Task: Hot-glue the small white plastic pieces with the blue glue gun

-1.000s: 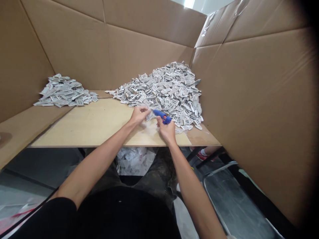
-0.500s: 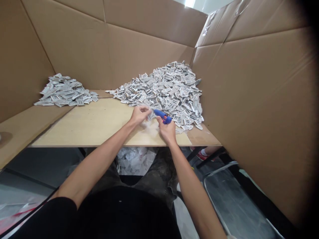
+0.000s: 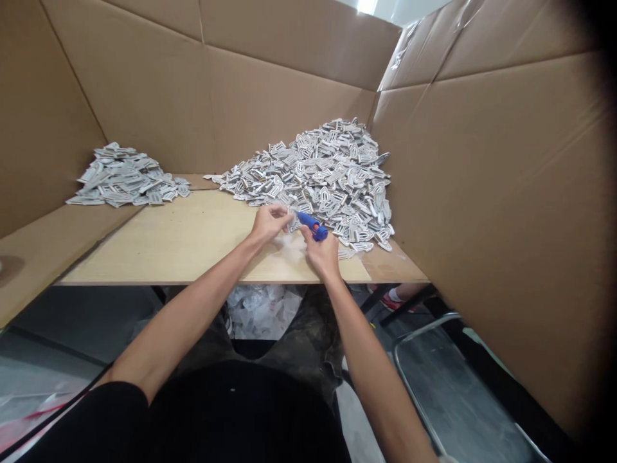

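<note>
My right hand point(image 3: 322, 252) is wrapped round a blue tool point(image 3: 312, 226) with an orange-red part, its tip pointing up and left. Close to that tip, my left hand point(image 3: 270, 224) pinches a small white-grey slotted piece point(image 3: 292, 224). Both hands are above the pale board, near its front edge. Behind them rises a large heap of white-grey slotted pieces point(image 3: 328, 173). A smaller heap point(image 3: 128, 177) lies at the back left. Something whitish and filmy point(image 3: 290, 247) shows on the board between my hands.
Tall cardboard walls point(image 3: 289, 83) stand behind and at both sides of the pale board point(image 3: 159, 247). Below its front edge is a container of crumpled white material point(image 3: 264, 312). A metal-framed chair point(image 3: 448, 379) stands lower right, near another person's red shoe point(image 3: 398, 303).
The blue tool has shifted and turned slightly in my right hand, which has moved a little left. My left hand has hardly moved.
</note>
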`<state>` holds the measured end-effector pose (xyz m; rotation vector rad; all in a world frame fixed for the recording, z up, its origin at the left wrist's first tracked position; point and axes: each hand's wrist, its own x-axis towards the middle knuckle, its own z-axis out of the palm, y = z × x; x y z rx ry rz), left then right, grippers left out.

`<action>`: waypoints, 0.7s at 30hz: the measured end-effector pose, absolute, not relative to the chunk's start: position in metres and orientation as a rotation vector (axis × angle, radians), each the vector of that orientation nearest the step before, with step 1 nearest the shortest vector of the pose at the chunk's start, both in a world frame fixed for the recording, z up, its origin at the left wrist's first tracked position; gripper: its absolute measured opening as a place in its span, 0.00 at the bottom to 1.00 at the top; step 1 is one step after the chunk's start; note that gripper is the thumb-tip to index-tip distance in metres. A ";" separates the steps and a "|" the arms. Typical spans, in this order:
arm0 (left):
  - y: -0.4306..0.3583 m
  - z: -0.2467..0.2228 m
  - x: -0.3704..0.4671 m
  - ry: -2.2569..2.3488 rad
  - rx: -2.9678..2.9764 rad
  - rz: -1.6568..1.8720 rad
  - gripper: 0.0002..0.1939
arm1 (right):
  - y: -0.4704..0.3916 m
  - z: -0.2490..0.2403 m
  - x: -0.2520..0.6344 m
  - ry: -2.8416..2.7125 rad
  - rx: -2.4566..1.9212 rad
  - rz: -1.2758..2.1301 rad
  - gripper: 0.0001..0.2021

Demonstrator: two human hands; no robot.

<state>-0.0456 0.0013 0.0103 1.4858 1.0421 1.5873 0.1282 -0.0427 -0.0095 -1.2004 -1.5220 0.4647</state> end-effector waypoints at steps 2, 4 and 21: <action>0.000 0.009 -0.046 1.041 1.519 1.595 0.11 | -0.042 -0.010 0.128 -1.539 -1.195 0.442 0.32; -0.002 0.009 -0.046 1.040 1.552 1.597 0.11 | -0.042 -0.011 0.127 -1.552 -1.177 0.439 0.31; 0.000 0.002 -0.046 1.224 1.824 1.590 0.06 | -0.036 -0.017 0.131 -1.352 -1.217 0.402 0.29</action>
